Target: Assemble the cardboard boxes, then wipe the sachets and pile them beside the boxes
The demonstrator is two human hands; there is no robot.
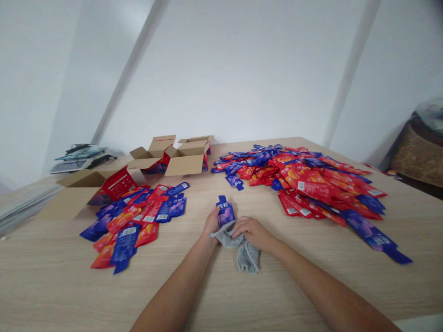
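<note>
In the middle of the table, my left hand (211, 224) is closed around the left edge of a blue-purple pouch (225, 210), whose narrow spout end points away from me. My right hand (252, 232) grips a grey cloth (248, 256) and presses it over the pouch's lower part, which is hidden. Part of the cloth hangs down onto the table. To the right lies a large heap of red and blue pouches (311, 182). A smaller pile of similar pouches (138, 216) is spread out on the left.
Open cardboard boxes stand at the left: one near box (69, 198), one behind it (148, 161), and another in the middle (187, 163). A stack of flat items (81, 157) lies at the far left. A brown patterned object (420, 147) is at the right edge.
</note>
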